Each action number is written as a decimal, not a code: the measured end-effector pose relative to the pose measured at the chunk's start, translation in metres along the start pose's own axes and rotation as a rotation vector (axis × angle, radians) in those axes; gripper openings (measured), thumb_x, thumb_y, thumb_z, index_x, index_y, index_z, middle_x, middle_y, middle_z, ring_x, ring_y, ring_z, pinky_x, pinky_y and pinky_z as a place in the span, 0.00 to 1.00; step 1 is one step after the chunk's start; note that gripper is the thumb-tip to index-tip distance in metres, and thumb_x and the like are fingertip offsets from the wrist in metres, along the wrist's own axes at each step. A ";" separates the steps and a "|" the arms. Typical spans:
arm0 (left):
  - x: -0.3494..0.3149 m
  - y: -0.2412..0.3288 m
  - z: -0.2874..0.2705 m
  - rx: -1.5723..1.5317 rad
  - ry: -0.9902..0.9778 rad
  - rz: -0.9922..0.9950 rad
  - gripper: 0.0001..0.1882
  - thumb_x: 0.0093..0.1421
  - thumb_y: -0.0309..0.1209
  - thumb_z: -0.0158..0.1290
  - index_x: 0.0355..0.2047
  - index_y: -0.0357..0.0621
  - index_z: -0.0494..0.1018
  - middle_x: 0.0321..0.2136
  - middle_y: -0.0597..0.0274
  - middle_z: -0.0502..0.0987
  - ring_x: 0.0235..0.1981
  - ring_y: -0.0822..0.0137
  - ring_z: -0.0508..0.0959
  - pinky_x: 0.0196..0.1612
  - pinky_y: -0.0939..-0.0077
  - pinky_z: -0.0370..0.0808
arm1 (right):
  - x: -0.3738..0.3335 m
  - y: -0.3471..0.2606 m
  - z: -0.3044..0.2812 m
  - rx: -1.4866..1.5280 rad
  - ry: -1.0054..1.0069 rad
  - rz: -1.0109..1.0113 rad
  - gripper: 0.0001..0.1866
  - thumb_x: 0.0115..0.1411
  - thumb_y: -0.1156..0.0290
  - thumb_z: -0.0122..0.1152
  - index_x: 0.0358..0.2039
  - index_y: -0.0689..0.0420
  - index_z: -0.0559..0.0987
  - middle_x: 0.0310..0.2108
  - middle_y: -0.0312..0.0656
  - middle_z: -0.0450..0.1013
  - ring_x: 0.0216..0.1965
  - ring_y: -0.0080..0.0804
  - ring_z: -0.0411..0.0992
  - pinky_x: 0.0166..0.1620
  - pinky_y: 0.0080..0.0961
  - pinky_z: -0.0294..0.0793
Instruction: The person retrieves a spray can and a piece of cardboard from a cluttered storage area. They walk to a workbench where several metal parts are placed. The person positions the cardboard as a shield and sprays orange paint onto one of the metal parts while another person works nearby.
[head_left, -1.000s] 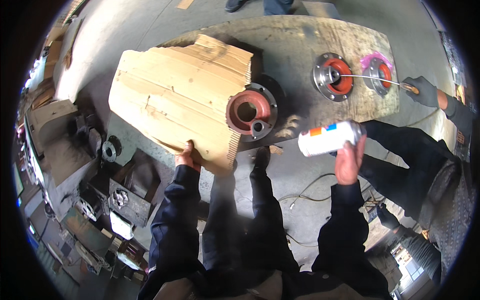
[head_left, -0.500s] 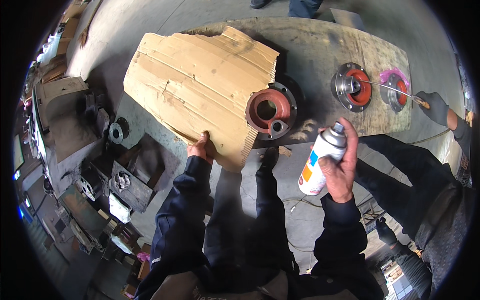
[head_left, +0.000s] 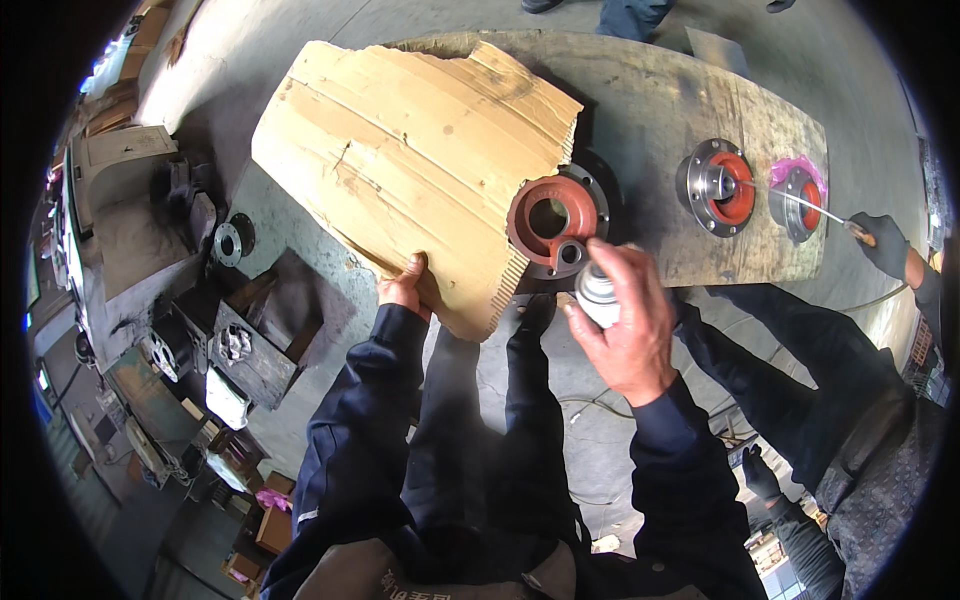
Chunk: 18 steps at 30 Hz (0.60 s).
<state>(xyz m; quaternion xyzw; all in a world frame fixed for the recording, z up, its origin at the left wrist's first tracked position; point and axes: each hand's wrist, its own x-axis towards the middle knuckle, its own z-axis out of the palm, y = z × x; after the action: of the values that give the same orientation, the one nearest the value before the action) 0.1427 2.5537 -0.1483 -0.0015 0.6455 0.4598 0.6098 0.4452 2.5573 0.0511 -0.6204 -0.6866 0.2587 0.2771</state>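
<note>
In my left hand (head_left: 402, 287) I grip the near edge of a large torn cardboard sheet (head_left: 400, 170), thumb on top. Its ragged right edge lies against a red-and-steel flanged housing (head_left: 558, 222) with a round central bore, and part of that casting is hidden beneath it. My right hand (head_left: 632, 325) is wrapped round a spray can (head_left: 597, 297), index finger up at its top. The can is tipped toward the housing, just near its small round side port, and my hand covers much of it.
The parts rest on a worn table (head_left: 640, 120). Further right are a second red-and-steel flange (head_left: 718, 188) and a smaller one (head_left: 798, 203) with pink plastic. A co-worker's gloved hand (head_left: 880, 245) holds a thin rod onto them. Machinery and metal parts (head_left: 235, 345) crowd the left.
My right hand has carried the spray can left and tilted it toward the housing. The cardboard and housing sit slightly further right in view; my left hand keeps its grip.
</note>
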 end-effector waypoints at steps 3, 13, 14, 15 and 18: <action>0.004 -0.002 -0.003 -0.021 -0.044 -0.007 0.33 0.68 0.28 0.63 0.70 0.44 0.63 0.61 0.49 0.77 0.59 0.45 0.78 0.62 0.43 0.78 | -0.002 0.002 0.014 -0.057 -0.138 0.007 0.43 0.50 0.77 0.78 0.67 0.50 0.72 0.51 0.49 0.73 0.47 0.52 0.78 0.47 0.43 0.81; 0.010 -0.010 -0.010 -0.036 -0.090 0.037 0.33 0.68 0.28 0.63 0.70 0.44 0.63 0.61 0.47 0.77 0.60 0.44 0.78 0.62 0.40 0.78 | 0.002 0.006 0.033 -0.136 -0.241 -0.035 0.39 0.54 0.72 0.76 0.67 0.46 0.72 0.51 0.48 0.71 0.46 0.53 0.77 0.46 0.45 0.80; 0.008 -0.009 -0.010 -0.032 -0.087 0.042 0.33 0.68 0.27 0.63 0.70 0.44 0.63 0.61 0.47 0.77 0.61 0.44 0.78 0.62 0.41 0.78 | 0.005 0.007 0.034 -0.131 -0.227 -0.027 0.38 0.54 0.72 0.76 0.66 0.46 0.72 0.51 0.48 0.71 0.46 0.54 0.77 0.46 0.45 0.80; 0.007 -0.008 -0.009 -0.038 -0.085 0.041 0.33 0.68 0.27 0.63 0.70 0.44 0.63 0.61 0.47 0.76 0.61 0.44 0.78 0.63 0.41 0.78 | 0.009 0.008 0.034 -0.126 -0.206 -0.018 0.38 0.55 0.73 0.75 0.66 0.47 0.72 0.51 0.48 0.71 0.46 0.54 0.77 0.46 0.45 0.80; 0.002 -0.004 -0.004 -0.054 -0.066 0.020 0.33 0.68 0.27 0.62 0.70 0.43 0.63 0.61 0.47 0.76 0.60 0.44 0.78 0.63 0.41 0.77 | 0.016 0.010 0.034 -0.106 -0.085 0.009 0.37 0.54 0.73 0.76 0.65 0.46 0.72 0.51 0.48 0.72 0.46 0.53 0.78 0.45 0.44 0.81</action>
<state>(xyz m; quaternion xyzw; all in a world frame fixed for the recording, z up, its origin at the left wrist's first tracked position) 0.1410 2.5502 -0.1531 0.0035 0.6125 0.4828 0.6259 0.4272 2.5742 0.0204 -0.6259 -0.7076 0.2494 0.2131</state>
